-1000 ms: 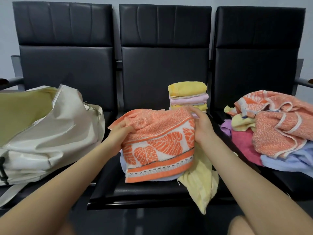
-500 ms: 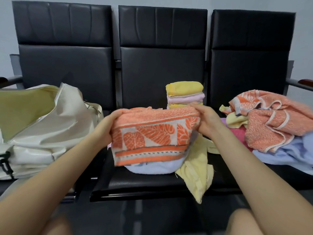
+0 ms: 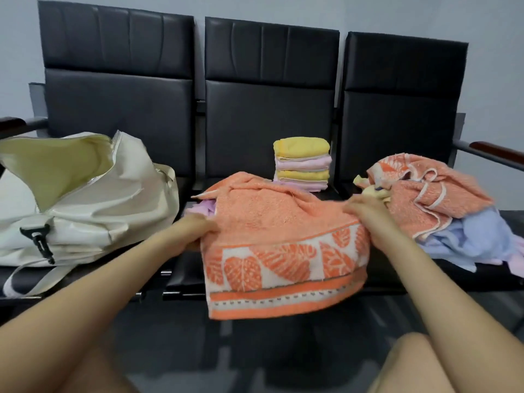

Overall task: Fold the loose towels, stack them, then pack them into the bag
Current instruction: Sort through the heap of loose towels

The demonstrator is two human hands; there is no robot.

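An orange towel with a leaf-pattern border (image 3: 280,239) lies spread over the middle seat, its border hanging over the front edge. My left hand (image 3: 195,232) grips its left edge and my right hand (image 3: 365,214) grips its right edge. A pink towel (image 3: 202,208) peeks out from under it at the left. Behind it stands a stack of folded yellow and pink towels (image 3: 302,164). A pile of loose orange, blue and yellow towels (image 3: 442,205) lies on the right seat. The cream bag (image 3: 85,199) sits open on the left seat.
Three black padded seats (image 3: 269,114) form one row against a grey wall. Wooden armrests (image 3: 496,151) stick out at both ends. The bag's strap (image 3: 25,279) hangs over the left seat's front edge. My knees show at the bottom of the view.
The orange towel has been pulled wider and laid over the seat, now covering the yellow and blue towels seen below it earlier. My hands have moved farther apart.
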